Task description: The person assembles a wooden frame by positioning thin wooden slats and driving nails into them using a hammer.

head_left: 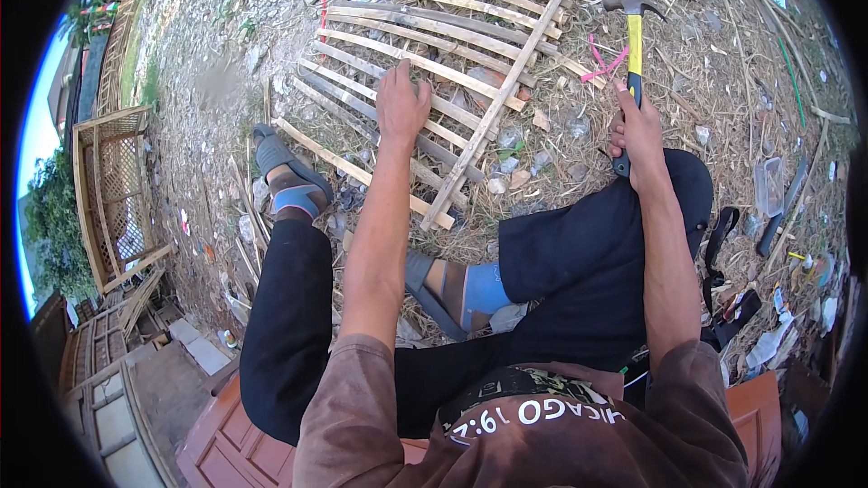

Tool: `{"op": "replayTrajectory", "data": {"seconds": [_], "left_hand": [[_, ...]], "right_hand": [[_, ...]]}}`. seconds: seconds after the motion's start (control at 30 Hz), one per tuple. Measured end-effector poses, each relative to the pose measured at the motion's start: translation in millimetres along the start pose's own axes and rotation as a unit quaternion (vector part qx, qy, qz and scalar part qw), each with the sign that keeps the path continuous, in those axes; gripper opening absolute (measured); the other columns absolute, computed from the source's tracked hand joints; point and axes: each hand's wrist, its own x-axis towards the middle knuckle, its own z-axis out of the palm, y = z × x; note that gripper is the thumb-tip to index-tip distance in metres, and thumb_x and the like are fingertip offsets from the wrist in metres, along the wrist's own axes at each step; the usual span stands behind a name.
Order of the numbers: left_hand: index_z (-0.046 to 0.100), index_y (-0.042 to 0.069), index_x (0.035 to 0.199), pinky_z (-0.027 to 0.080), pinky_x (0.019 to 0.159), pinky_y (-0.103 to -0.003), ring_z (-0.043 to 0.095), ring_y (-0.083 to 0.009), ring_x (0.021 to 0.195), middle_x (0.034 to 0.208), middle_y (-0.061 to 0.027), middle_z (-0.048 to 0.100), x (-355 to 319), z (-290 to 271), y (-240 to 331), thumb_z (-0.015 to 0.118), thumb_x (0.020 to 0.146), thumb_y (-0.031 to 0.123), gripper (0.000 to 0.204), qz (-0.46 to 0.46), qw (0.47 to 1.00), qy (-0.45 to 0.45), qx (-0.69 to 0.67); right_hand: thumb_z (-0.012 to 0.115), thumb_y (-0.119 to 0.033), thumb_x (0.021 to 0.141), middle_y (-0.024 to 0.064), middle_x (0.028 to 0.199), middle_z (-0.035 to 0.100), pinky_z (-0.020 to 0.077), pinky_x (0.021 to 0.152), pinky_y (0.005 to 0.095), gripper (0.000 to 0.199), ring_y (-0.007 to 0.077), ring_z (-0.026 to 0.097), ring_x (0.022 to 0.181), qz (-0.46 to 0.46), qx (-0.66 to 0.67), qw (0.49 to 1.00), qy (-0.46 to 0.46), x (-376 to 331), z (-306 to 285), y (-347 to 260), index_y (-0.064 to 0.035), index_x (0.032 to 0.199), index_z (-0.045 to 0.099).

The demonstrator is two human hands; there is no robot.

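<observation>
Brown fabric shirt (561, 452) nearest; right hand (640, 136) grips yellow-and-black claw hammer (636, 43).
Left hand (403, 108) partly hides slatted wooden frame (502, 98); its grip I can't tell.

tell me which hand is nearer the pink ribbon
Right. The right hand, gripping the hammer, is just below and right of the pink ribbon in the picture; the left hand is farther off to its left, over the wooden slats.

Yellow-and-black hammer handle (636, 47), pale tan slats (470, 83), pink ribbon (610, 67), blue socks (486, 293), black trousers (579, 248), brown shirt (348, 402)
</observation>
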Motion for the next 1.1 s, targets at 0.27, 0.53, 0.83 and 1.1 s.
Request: {"op": "replayTrajectory", "data": {"seconds": [0.27, 0.53, 0.83, 1.1], "left_hand": [[0.058, 0.009, 0.129, 0.042, 0.097, -0.050, 0.058, -0.0313, 0.112, 0.116, -0.0131, 0.066, -2, 1, 12, 0.061, 0.088, 0.025, 0.044, -0.038, 0.998, 0.030, 0.051], [0.059, 0.012, 0.129, 0.040, 0.099, -0.049, 0.057, -0.0317, 0.115, 0.119, -0.0137, 0.065, -1, 0, 7, 0.058, 0.092, 0.025, 0.040, -0.068, 0.997, 0.023, 0.025], [0.051, 0.005, 0.136, 0.036, 0.105, -0.051, 0.049, -0.0378, 0.127, 0.134, -0.0196, 0.055, -40, -9, -28, 0.056, 0.097, 0.030, 0.046, -0.161, 0.979, 0.128, -0.005], [0.058, 0.016, 0.131, 0.035, 0.105, -0.056, 0.047, -0.0328, 0.133, 0.143, -0.0110, 0.052, -64, -26, -48, 0.056, 0.097, 0.034, 0.038, -0.145, 0.987, 0.034, 0.062]], "right_hand": [[0.060, -0.040, 0.099, -0.0074, 0.059, 0.037, 0.0336, 0.040, 0.0230, 0.030, 0.0030, 0.036, 0.044, -0.002, -0.004, 1.000, -0.001, 2, -2, 1, -0.0131, 0.094, 0.047], [0.059, -0.038, 0.100, -0.0081, 0.060, 0.037, 0.0323, 0.038, 0.0212, 0.027, 0.0019, 0.035, 0.043, 0.006, -0.015, 1.000, -0.002, 2, 1, 2, -0.0166, 0.093, 0.044], [0.060, -0.041, 0.099, -0.0070, 0.060, 0.038, 0.0338, 0.040, 0.0227, 0.032, 0.0035, 0.037, 0.045, 0.002, -0.011, 1.000, -0.007, 3, -1, 2, -0.0138, 0.091, 0.045], [0.059, -0.038, 0.100, -0.0087, 0.061, 0.036, 0.0322, 0.039, 0.0206, 0.029, 0.0013, 0.035, 0.044, 0.006, 0.007, 1.000, -0.018, 2, -3, 2, -0.0165, 0.092, 0.043]]}}
